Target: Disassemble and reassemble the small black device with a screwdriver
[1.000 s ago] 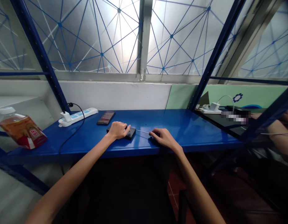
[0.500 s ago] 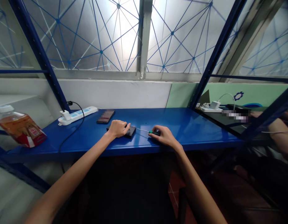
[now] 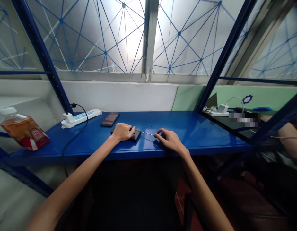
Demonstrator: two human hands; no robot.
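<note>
A flat black box-like device [image 3: 135, 136] lies on the blue table [image 3: 177, 123]. My left hand [image 3: 122, 132] is closed over its left part, fingers wrapped round it, hiding much of it. From the right, my right hand [image 3: 170, 139] is closed on a screwdriver, whose thin metal shaft [image 3: 148, 133] points left and meets the right end of the device. The fingers cover most of the screwdriver's handle, with only a dark bit showing at the fingertips.
Behind my left hand lies a phone [image 3: 110, 119]. A white power strip [image 3: 81, 118] with a black cable [image 3: 78, 134] is further left. A bottle of orange drink [image 3: 25, 130] stands at the left edge. At right, a co-worker's arm [image 3: 290, 138] rests near a charger [image 3: 222, 108].
The fingers of my right hand have shifted on the screwdriver handle, so its green part no longer shows. My left hand stays on the device. The view has moved slightly.
</note>
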